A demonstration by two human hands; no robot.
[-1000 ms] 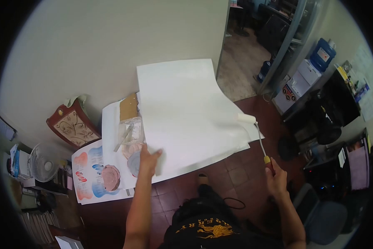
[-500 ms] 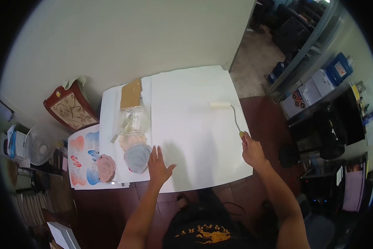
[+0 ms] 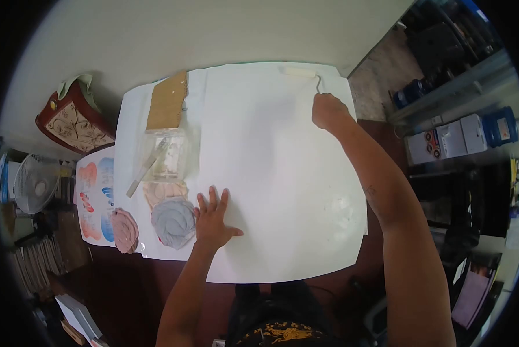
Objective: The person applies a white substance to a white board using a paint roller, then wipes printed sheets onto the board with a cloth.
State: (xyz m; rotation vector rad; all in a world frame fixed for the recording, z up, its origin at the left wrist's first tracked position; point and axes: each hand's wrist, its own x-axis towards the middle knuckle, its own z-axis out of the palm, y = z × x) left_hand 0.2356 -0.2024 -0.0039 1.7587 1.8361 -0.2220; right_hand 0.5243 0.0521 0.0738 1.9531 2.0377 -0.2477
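Observation:
My right hand (image 3: pixel 330 111) is wrapped round the handle of a paint roller (image 3: pixel 299 72), whose pale sleeve lies near the far edge of a large white sheet (image 3: pixel 242 168). The handle itself is hidden in my fist. Flat on the sheet's near left part rests my left hand (image 3: pixel 214 222), fingers spread. Just left of it lies a folded grey-blue cloth (image 3: pixel 173 222), with a cream cloth (image 3: pixel 159 193) partly under it. A clear plastic tray (image 3: pixel 170 156) with whitish residue sits behind them, a flat brush-like tool (image 3: pixel 145 169) leaning across it.
Brown cardboard (image 3: pixel 167 103) lies beyond the tray. At the left are a pink cloth (image 3: pixel 125 230), a printed sheet (image 3: pixel 95 196), a carved wooden chair back (image 3: pixel 77 124) and a fan (image 3: pixel 37 184). A blue water jug (image 3: pixel 499 127) stands at right.
My right hand has pushed the paint roller away from me, from the sheet's right side to near its far edge. My left hand stays on the sheet. The camera view has shifted.

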